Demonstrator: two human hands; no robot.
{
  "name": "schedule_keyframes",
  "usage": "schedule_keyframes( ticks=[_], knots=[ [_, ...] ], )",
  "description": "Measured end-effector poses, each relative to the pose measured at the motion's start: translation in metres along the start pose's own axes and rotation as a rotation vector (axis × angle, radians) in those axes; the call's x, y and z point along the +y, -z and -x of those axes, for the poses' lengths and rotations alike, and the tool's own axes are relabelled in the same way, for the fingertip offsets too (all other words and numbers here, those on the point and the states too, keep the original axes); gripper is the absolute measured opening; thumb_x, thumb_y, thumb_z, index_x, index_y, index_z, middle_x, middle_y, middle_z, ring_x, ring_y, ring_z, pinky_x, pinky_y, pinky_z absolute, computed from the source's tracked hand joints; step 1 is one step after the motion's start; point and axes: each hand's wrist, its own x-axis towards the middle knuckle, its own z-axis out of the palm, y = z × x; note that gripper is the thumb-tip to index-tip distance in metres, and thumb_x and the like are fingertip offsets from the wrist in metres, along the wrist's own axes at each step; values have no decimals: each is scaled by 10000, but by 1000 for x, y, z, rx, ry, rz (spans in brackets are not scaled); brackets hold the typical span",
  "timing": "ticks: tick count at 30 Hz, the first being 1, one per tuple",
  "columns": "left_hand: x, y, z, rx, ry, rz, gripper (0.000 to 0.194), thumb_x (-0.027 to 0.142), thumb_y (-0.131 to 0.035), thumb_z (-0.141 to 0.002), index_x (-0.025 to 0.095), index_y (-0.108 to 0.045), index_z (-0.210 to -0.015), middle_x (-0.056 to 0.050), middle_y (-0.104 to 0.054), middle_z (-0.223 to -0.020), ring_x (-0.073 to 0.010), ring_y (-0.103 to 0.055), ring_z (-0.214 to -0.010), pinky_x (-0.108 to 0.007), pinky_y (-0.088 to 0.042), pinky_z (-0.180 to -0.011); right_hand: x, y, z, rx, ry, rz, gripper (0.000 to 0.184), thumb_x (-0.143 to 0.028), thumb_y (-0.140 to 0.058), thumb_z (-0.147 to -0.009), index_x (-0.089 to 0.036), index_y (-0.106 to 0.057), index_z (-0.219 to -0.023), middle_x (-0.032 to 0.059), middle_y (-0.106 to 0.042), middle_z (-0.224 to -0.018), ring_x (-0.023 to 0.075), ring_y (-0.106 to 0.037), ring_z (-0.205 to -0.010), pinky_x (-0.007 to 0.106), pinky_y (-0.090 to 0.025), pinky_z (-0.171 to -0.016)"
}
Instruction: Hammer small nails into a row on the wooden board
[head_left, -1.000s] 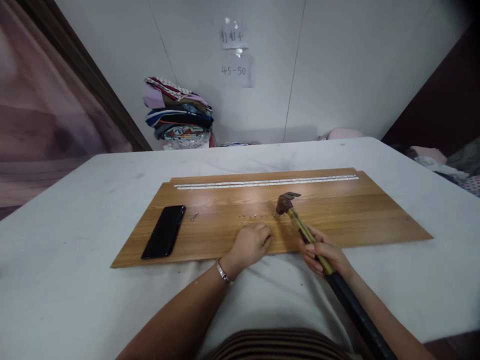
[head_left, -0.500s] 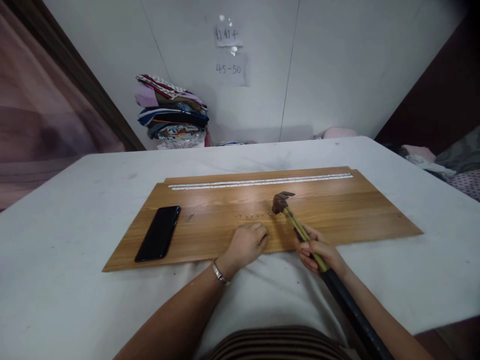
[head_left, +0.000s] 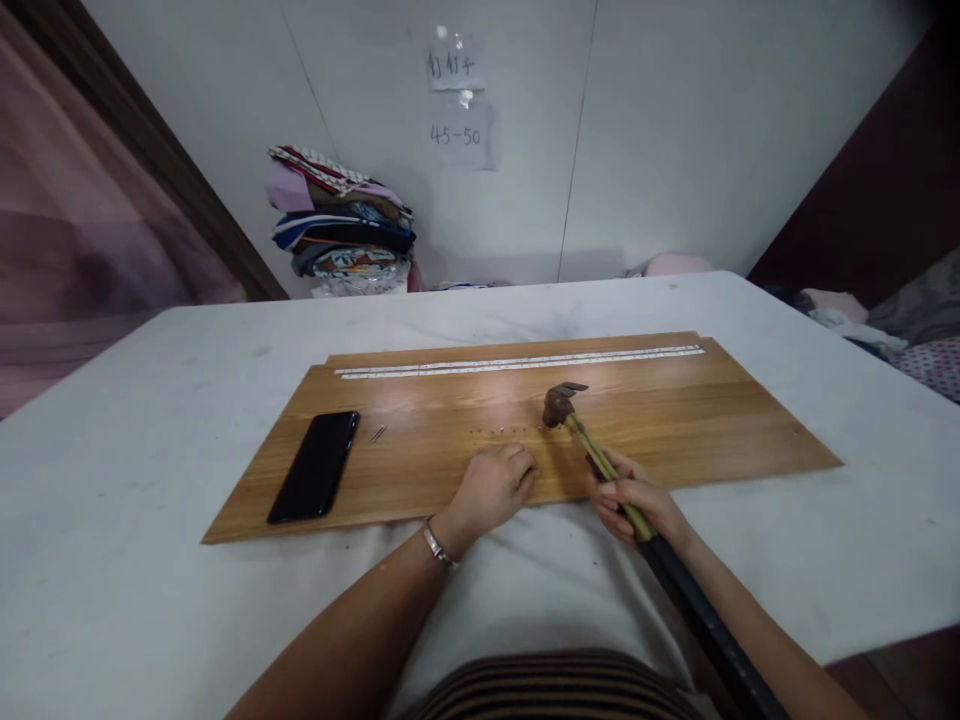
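My right hand [head_left: 636,500] is closed round the middle of a claw hammer [head_left: 585,435]. Its rusty head is over the wooden board [head_left: 637,400], claw pointing away to the right, and the black grip runs back beneath my forearm. Small nail heads or holes [head_left: 502,430] form a short row in the board, the right end close to the hammer head. Just in front of that row my left hand [head_left: 495,485] rests on the board with fingers curled; whatever they may hold is hidden. Two loose nails [head_left: 378,434] lie further left.
A black phone [head_left: 315,467] lies on the board's left part. Two white measuring strips [head_left: 525,362] run along its far side. White cloth covers the table [head_left: 112,430]. Folded clothes [head_left: 345,220] are stacked at the back, below and left of paper signs [head_left: 457,135] on the wall.
Almost nothing differs. The whole view has shifted very slightly, while both hands and the hammer keep their places over the board.
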Motion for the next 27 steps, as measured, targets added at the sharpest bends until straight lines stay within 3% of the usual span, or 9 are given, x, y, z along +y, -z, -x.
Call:
schedule_keyframes(
  ticks=[27],
  knots=[
    [1,1,-1,-11,1,-20,163,231,-469,-895,183,-608,-826,-21,-621,-806,-141,-558,-748,-241,-394,-667,2,3,-3,14,-14,21,197,-189,-618,-709,-207,-488,-856,-99,-474,-515,25,-320,-256,119,-273,-251]
  ],
)
